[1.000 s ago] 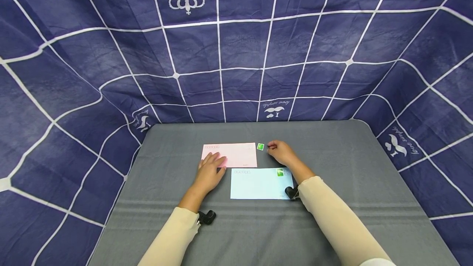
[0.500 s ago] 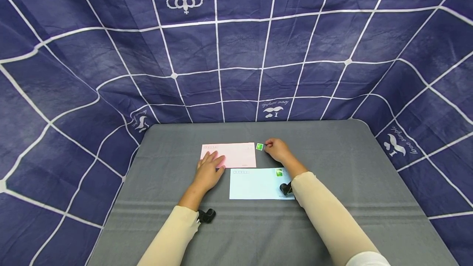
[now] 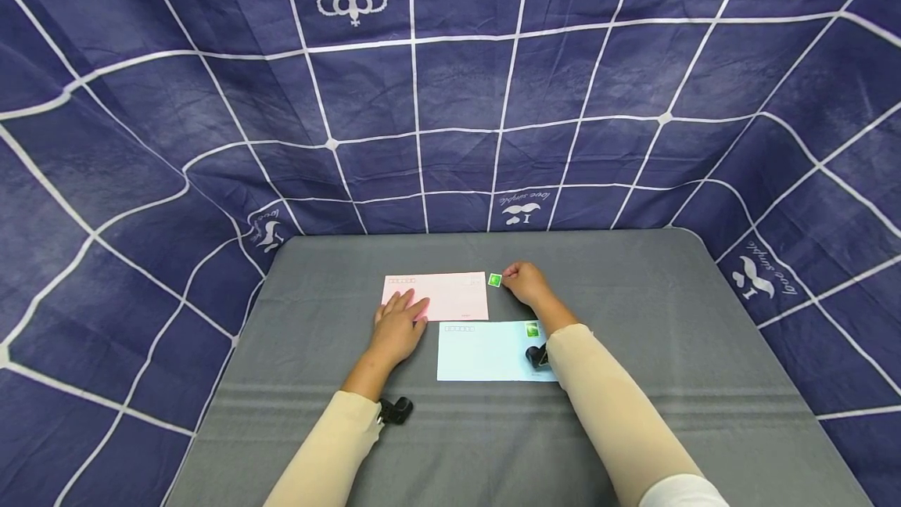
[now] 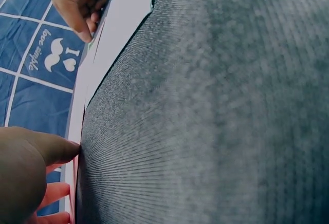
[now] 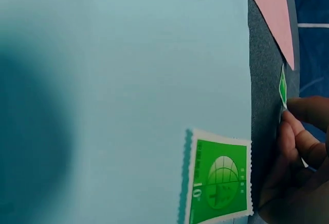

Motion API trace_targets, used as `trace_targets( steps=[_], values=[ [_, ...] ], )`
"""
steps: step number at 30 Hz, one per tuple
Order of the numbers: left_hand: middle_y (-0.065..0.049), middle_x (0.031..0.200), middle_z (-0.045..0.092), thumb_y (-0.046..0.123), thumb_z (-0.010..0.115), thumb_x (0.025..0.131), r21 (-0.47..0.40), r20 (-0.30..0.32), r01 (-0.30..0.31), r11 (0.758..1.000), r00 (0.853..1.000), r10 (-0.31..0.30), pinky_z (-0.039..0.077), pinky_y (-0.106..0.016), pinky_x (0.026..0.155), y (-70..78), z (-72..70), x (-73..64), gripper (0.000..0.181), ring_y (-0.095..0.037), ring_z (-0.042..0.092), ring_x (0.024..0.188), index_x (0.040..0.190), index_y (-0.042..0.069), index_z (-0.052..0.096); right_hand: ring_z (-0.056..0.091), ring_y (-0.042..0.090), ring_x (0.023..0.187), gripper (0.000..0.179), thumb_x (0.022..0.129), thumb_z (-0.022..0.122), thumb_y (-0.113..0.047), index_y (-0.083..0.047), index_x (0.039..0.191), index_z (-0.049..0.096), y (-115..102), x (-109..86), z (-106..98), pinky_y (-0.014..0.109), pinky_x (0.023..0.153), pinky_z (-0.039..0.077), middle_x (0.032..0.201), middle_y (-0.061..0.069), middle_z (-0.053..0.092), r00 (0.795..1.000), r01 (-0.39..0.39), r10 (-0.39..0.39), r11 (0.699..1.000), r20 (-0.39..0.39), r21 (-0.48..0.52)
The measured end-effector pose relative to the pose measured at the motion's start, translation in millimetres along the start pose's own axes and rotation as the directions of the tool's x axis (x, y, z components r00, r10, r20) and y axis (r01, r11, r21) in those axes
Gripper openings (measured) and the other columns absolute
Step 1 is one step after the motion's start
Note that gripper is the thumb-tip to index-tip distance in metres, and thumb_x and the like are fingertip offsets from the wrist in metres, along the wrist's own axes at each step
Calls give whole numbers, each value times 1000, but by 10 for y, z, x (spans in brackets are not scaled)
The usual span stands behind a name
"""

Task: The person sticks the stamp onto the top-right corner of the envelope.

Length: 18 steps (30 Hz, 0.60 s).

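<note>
My left hand (image 3: 396,329) rests with spread fingers on the left part of a pink envelope (image 3: 457,296); in the left wrist view its thumb (image 4: 56,148) lies at the envelope's near edge. Just right of that envelope is a small green postage stamp (image 3: 495,280) with a white border. My right hand (image 3: 526,285) pinches the stamp's right edge between thumb and finger, which the right wrist view shows at the stamp's corner (image 5: 283,93). Below lies a light blue envelope (image 3: 486,354), with another green stamp (image 5: 221,180) at its upper right corner.
The envelopes lie on a grey cloth-covered table (image 3: 317,444). A dark blue curtain (image 3: 457,84) with white lines stands behind and at both sides. Black wrist cameras sit at both sleeves; the right one (image 3: 537,356) is over the blue envelope.
My right hand has moved a little left, from apart from the loose stamp to pinching its edge. The right forearm has shifted left over the blue envelope. The left hand stays on the pink envelope.
</note>
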State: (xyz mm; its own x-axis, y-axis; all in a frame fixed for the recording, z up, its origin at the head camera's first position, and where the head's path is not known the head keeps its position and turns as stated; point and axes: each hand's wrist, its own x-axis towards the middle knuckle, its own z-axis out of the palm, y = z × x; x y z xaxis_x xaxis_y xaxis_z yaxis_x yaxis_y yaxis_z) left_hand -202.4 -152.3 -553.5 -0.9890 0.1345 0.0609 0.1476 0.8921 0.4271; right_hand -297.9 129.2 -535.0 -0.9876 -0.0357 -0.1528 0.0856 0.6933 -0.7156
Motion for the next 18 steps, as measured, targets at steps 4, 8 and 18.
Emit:
trace_targets(
  steps=[4, 8, 18],
  values=[
    [-13, 157, 46, 27, 61, 98, 1, 13, 22, 1000, 1000, -22, 22, -71, 116, 10, 13, 18, 43, -39, 34, 150, 140, 21, 62, 58, 19, 78, 16, 93, 66, -17, -1, 97, 70, 5, 11, 6, 26, 70, 44, 88, 8, 67, 1000, -14, 14, 1000, -15, -2],
    [-11, 158, 45, 28, 60, 99, 5, 25, 40, 999, 999, -40, 20, -72, 116, 15, 10, 26, 43, -37, 33, 151, 141, 23, 61, 56, 17, 74, 17, 92, 68, -19, -2, 94, 71, -5, 24, 26, 25, 67, 42, 83, 6, 66, 999, -28, 28, 1000, -38, -4],
    [-11, 159, 44, 30, 58, 100, 6, 44, 45, 999, 998, -45, 19, -71, 117, 7, -15, 13, 44, -36, 31, 152, 143, 25, 59, 60, 23, 82, 18, 92, 68, -20, -2, 94, 71, -19, 35, 51, 31, 75, 46, 91, 11, 69, 997, -67, 67, 998, -47, -2]
  ],
)
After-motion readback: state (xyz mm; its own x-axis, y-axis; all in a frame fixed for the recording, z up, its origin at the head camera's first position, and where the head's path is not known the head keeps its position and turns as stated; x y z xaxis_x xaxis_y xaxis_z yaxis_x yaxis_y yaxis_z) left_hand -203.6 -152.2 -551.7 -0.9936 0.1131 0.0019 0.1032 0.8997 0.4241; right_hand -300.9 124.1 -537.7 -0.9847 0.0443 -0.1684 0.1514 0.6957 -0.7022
